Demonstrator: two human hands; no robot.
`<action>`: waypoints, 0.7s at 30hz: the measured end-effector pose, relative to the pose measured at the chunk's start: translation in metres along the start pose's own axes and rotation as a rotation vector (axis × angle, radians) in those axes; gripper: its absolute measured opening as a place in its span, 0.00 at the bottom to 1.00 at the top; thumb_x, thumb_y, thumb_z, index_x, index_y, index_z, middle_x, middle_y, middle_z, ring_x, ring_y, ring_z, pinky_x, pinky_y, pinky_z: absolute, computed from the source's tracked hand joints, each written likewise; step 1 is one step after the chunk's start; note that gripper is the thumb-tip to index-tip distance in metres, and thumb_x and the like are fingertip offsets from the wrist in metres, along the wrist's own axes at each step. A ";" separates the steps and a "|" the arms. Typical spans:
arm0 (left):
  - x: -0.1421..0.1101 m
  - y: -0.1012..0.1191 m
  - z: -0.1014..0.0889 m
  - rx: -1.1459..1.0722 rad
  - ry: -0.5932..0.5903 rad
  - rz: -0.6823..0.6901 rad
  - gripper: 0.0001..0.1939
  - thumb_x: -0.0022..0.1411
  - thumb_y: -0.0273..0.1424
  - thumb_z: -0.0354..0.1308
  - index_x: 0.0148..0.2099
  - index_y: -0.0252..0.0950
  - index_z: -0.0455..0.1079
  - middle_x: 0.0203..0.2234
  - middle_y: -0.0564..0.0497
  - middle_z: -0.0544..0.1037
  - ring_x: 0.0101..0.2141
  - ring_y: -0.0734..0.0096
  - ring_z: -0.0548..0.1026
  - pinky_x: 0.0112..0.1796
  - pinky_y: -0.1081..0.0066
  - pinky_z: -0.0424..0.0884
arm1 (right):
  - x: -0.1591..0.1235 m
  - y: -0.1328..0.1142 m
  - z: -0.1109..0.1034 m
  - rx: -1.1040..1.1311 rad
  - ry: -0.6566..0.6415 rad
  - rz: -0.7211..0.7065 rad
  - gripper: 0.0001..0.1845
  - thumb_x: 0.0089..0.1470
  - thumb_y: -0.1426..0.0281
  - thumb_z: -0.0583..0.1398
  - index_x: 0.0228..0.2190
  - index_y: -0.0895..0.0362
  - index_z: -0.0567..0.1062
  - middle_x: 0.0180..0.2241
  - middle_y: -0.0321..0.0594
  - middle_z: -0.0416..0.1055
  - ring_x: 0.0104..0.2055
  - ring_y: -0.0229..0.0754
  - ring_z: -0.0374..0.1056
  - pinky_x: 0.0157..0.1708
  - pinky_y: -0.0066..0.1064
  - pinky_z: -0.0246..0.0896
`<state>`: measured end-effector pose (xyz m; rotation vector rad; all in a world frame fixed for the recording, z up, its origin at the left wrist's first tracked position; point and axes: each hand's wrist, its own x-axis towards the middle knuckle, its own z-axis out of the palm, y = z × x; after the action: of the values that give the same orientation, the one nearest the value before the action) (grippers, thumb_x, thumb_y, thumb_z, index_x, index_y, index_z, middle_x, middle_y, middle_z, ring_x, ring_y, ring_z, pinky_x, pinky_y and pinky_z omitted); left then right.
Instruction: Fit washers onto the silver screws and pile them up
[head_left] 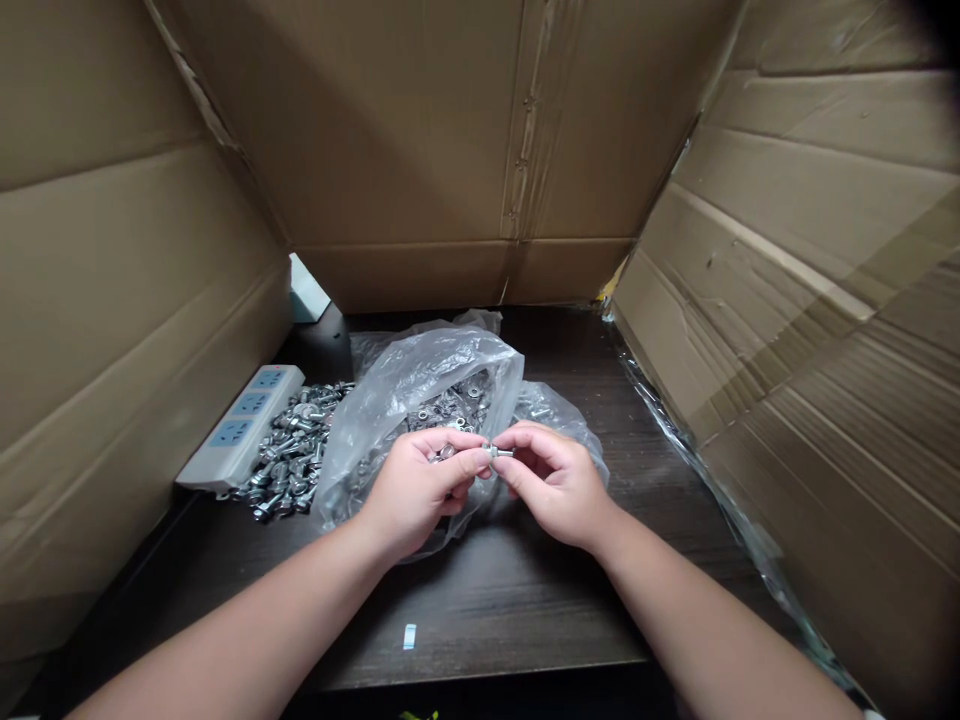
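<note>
My left hand and my right hand meet over the middle of a dark wooden table. Both pinch one small metal bolt between their fingertips, and my left fingers also close on a few small metal parts. Right behind the hands lies a clear plastic bag with several small metal washers or nuts inside. To the left of the bag sits a loose pile of metal bolts.
A white power strip lies at the left beside the bolt pile. Tall cardboard walls stand on the left, at the back and on the right. A small white label is stuck near the table's front edge.
</note>
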<state>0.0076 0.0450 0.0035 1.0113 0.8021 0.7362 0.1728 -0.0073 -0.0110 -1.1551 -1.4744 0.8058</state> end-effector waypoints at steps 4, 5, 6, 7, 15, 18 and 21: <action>0.000 0.000 0.000 0.005 0.000 -0.015 0.14 0.47 0.34 0.71 0.34 0.31 0.74 0.19 0.53 0.73 0.15 0.84 0.59 0.16 0.82 0.51 | -0.001 -0.002 -0.002 -0.184 -0.043 -0.082 0.05 0.60 0.67 0.57 0.35 0.55 0.72 0.31 0.41 0.70 0.29 0.40 0.66 0.26 0.30 0.61; 0.000 0.000 0.000 0.022 0.007 -0.002 0.15 0.46 0.34 0.71 0.34 0.32 0.74 0.18 0.53 0.72 0.15 0.84 0.59 0.15 0.81 0.51 | -0.001 -0.003 -0.002 -0.195 -0.056 -0.073 0.06 0.60 0.67 0.56 0.35 0.56 0.71 0.29 0.41 0.70 0.29 0.40 0.66 0.27 0.30 0.61; 0.000 -0.001 0.000 0.048 0.014 0.017 0.15 0.46 0.34 0.71 0.34 0.32 0.75 0.17 0.54 0.71 0.15 0.84 0.59 0.15 0.81 0.51 | -0.001 -0.005 -0.002 -0.196 -0.074 -0.054 0.06 0.61 0.67 0.55 0.34 0.56 0.70 0.28 0.39 0.69 0.28 0.39 0.65 0.28 0.31 0.61; 0.000 -0.001 0.000 0.081 0.016 0.040 0.14 0.47 0.34 0.71 0.34 0.32 0.75 0.15 0.55 0.70 0.14 0.84 0.58 0.15 0.81 0.51 | -0.001 -0.006 -0.002 -0.185 -0.092 -0.027 0.09 0.62 0.66 0.54 0.32 0.56 0.69 0.25 0.38 0.68 0.27 0.39 0.64 0.29 0.31 0.60; -0.004 0.002 0.001 0.228 -0.102 0.152 0.11 0.51 0.34 0.68 0.33 0.31 0.78 0.16 0.52 0.71 0.14 0.84 0.58 0.15 0.79 0.51 | 0.002 0.002 0.002 0.352 -0.241 0.362 0.21 0.62 0.55 0.52 0.26 0.58 0.67 0.22 0.33 0.65 0.17 0.33 0.62 0.19 0.27 0.58; -0.002 0.000 0.000 0.189 -0.037 0.116 0.13 0.49 0.35 0.69 0.34 0.30 0.77 0.13 0.55 0.68 0.14 0.84 0.57 0.15 0.80 0.51 | 0.004 0.003 0.001 0.319 -0.156 0.347 0.22 0.61 0.53 0.53 0.28 0.59 0.68 0.23 0.33 0.65 0.17 0.32 0.62 0.19 0.26 0.58; 0.000 -0.001 -0.001 0.089 0.005 0.048 0.14 0.47 0.35 0.70 0.35 0.31 0.76 0.17 0.53 0.72 0.14 0.85 0.58 0.15 0.80 0.51 | 0.003 -0.001 0.000 0.235 -0.065 0.272 0.19 0.62 0.55 0.53 0.33 0.58 0.70 0.23 0.33 0.66 0.19 0.32 0.64 0.21 0.26 0.60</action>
<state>0.0066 0.0454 0.0021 1.1127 0.8234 0.7493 0.1722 -0.0043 -0.0091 -1.1723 -1.2494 1.1803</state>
